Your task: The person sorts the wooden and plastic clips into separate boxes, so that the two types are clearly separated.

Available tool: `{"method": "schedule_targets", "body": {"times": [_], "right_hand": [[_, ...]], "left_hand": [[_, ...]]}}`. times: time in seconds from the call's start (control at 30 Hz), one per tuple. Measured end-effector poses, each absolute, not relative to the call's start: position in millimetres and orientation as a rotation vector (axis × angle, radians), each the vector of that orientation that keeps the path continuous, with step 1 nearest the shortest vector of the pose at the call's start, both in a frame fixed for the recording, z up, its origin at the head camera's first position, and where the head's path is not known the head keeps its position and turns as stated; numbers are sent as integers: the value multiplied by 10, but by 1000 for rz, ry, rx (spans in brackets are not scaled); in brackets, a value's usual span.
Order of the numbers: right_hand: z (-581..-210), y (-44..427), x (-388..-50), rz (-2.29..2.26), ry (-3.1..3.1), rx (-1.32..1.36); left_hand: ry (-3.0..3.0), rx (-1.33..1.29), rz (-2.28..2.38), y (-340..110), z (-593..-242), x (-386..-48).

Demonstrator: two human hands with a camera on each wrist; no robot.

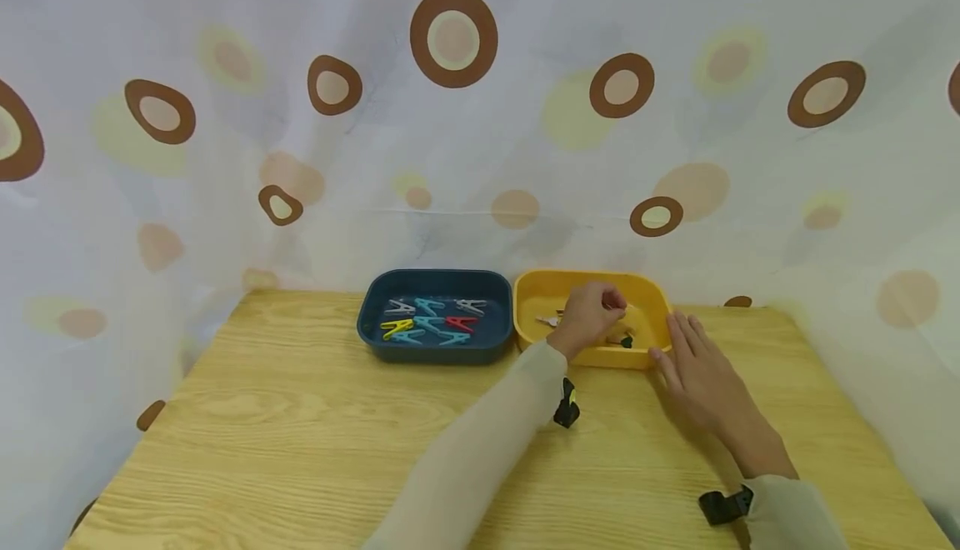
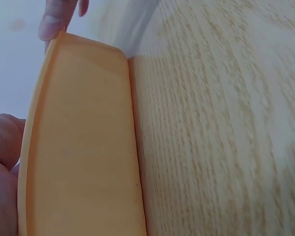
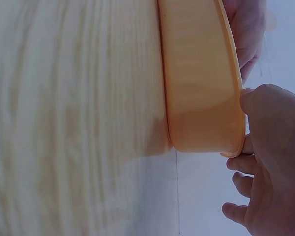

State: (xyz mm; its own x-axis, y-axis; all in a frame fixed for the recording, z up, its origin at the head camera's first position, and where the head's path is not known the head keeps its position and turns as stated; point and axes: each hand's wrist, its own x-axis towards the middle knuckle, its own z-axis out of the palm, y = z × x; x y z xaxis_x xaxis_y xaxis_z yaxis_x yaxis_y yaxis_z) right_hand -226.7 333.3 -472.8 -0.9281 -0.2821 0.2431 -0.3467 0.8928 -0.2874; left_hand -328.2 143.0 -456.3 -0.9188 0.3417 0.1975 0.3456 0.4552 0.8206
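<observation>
My left hand point(image 1: 588, 315) reaches over the front rim into a yellow tray point(image 1: 555, 277), its fingers bent and tips low inside. Whether they pinch anything is hidden; in the left wrist view only part of this hand point(image 2: 4, 145) shows behind the tray wall. Beside it in the tray lie a small whitish thing point(image 1: 550, 320) and a small brown and dark green thing point(image 1: 622, 338), too small to name. My right hand point(image 3: 280, 152) touches the tray's front right corner from outside. Its thumb rests on the front rim, and its other fingers extend along the right side.
Left of the yellow tray, close against it, stands a dark blue tray point(image 1: 438, 356). Several clothespins point(image 1: 429, 323) in blue, white, yellow and red lie in it. Both trays stand at the back of a wood-grain table point(image 1: 300, 433), before a patterned curtain point(image 1: 375, 158).
</observation>
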Motion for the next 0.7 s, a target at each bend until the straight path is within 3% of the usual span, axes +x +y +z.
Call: {"method": "schedule_targets", "body": {"times": [0.4,0.7], "right_hand": [[-4690,3267,-2294,471,-2844,498],[-4687,3304,-2266,446,-2843,499]], "left_hand": [[-2610,-637,-1591,1249,-4508,-3300],[-2650,-683,-1551,1107,-4320,-3133]]}}
